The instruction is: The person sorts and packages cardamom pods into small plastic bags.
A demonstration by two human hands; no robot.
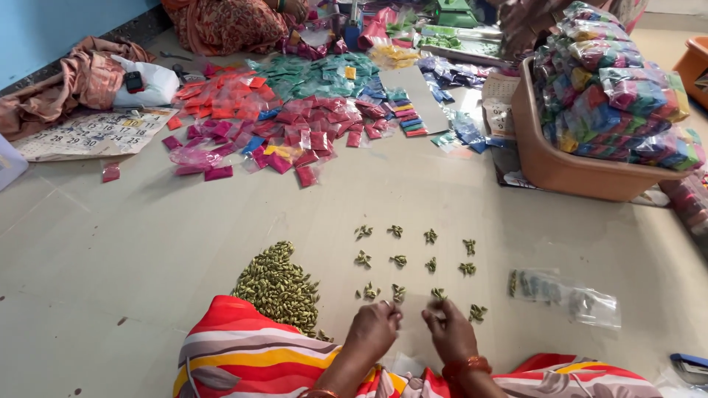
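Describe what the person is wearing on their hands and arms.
Both hands are bare, with no gloves. The right hand has orange-red bangles around the wrist. The left hand shows a thin bangle lower on the forearm. No sleeves reach the wrists.

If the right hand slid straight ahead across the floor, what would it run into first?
Probably the small heap of green pods just beyond the right hand, in the nearest row of the grid; depth is hard to judge.

both hands (413,332) low, fingers (391,309) curled
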